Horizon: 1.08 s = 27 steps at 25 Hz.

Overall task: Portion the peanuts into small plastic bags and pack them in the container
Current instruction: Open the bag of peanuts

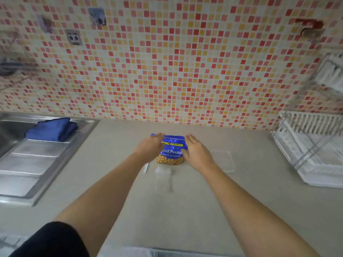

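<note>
A blue peanut bag (171, 151) with yellow lettering and a clear window of peanuts stands on the counter (185, 210) near the tiled wall. My left hand (151, 147) lies against its left side, fingers straight. On the bag's right side, my right hand (195, 152) does the same, fingers extended. A stack of small clear plastic bags (163, 176) lies just in front of the peanut bag, faint and blurred. A clear shallow container (225, 161) sits to the right of my right hand. A small white strip (146, 167) lies by my left wrist.
A steel sink with drainboard (27, 160) fills the left, with a folded blue cloth (52, 129) on its rim. A white dish rack (313, 147) stands at the right. The mosaic tile wall (167, 62) rises right behind the peanut bag.
</note>
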Motion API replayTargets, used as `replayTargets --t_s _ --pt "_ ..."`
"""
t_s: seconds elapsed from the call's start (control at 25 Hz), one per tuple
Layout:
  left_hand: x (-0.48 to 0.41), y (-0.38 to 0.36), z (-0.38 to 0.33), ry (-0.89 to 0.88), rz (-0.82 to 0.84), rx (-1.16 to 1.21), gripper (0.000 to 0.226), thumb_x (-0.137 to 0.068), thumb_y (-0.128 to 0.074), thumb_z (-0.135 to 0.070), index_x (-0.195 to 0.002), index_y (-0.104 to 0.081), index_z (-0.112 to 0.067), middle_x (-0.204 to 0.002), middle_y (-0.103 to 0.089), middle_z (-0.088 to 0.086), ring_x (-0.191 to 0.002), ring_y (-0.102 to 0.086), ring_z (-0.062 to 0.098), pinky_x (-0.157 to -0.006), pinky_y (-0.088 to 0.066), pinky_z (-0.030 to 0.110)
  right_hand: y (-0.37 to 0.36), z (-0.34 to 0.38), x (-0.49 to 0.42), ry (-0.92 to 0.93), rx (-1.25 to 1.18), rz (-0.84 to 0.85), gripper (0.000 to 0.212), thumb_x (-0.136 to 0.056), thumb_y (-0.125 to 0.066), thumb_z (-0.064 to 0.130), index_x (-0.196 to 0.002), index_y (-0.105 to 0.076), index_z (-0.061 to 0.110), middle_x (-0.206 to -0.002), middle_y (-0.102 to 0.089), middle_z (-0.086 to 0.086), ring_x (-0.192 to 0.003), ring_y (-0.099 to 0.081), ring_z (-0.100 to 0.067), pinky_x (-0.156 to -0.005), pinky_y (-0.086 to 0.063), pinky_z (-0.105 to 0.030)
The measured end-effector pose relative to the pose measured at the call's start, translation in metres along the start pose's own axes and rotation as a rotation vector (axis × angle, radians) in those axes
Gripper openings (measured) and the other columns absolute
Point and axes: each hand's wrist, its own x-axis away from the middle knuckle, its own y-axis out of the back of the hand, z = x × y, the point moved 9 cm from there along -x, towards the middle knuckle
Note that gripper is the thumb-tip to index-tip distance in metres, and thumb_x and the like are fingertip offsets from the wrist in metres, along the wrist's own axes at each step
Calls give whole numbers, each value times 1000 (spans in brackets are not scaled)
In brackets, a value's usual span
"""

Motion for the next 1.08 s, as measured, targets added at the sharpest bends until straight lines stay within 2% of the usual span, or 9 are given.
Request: replayTargets --t_s 0.12,0.28,0.36,0.48,0.56,0.68,0.88,1.0,1.08 --pt "-34 -2 15 -25 -57 50 39 -95 -42 -19 -134 -44 -10 -137 -51 13 -119 -51 32 -98 -41 39 -12 -15 -32 -59 -51 -95 52 -95 -44 18 -143 -27 8 -154 -25 -8 -141 -26 -19 -112 -24 -29" --pt "-81 -14 30 -70 -10 63 38 -95 -46 -20 -133 -48 -12 -138 -51 10 -123 -50 27 -101 -35 31 -41 -29 -70 -41 -8 -68 49 -95 -45 17 -142 -31 14 -153 -27 -1 -137 -33 -16 -109 -30 -30" --pt "-96 -19 34 -105 33 79 33 -94 -49 -20 -125 -57 -11 -129 -59 10 -118 -54 27 -98 -38 29 -56 -36 -82 -52 24 -37 50 -93 -49 19 -141 -35 14 -151 -32 -2 -133 -39 -17 -105 -35 -31" --pt "-110 -29 35 -194 110 119 22 -91 -53 -16 -104 -69 -9 -105 -71 10 -99 -62 28 -85 -43 28 -52 -33 -82 26 84 -261 50 -68 -80 15 -115 -63 10 -121 -65 -5 -97 -67 -20 -77 -54 -27" --pt "-114 -29 39 -210 109 171 18 -89 -56 -15 -98 -71 -9 -97 -73 9 -91 -64 24 -78 -41 21 -51 -35 -76 49 112 -344 52 -52 -88 10 -101 -70 12 -103 -71 -2 -78 -70 -20 -61 -57 -25" --pt "-120 -31 45 -201 125 250 17 -88 -58 -14 -96 -72 -10 -96 -74 7 -87 -63 19 -72 -38 15 -51 -33 -75 75 97 -384 46 -54 -85 4 -97 -69 11 -100 -71 0 -76 -68 -20 -64 -56 -23" --pt "-131 -36 46 -203 238 205 18 -88 -57 -19 -98 -72 -14 -97 -73 3 -83 -58 12 -74 -37 16 -46 -35 -75 112 55 -436 28 -67 -77 7 -95 -71 12 -86 -68 0 -76 -65 -21 -64 -54 -26" --pt "-138 -38 50 -146 345 304 15 -86 -59 -21 -89 -73 -21 -90 -71 -2 -83 -57 7 -73 -39 18 -39 -33 -83 170 73 -417 16 -77 -58 20 -83 -71 13 -74 -66 -1 -66 -63 -23 -71 -41 -25" --pt "-142 -38 47 -108 390 389 13 -83 -61 -23 -82 -73 -26 -86 -71 -7 -81 -59 4 -70 -42 16 -36 -33 -91 170 112 -374 12 -74 -58 23 -74 -69 16 -67 -64 1 -60 -61 -23 -69 -31 -25"
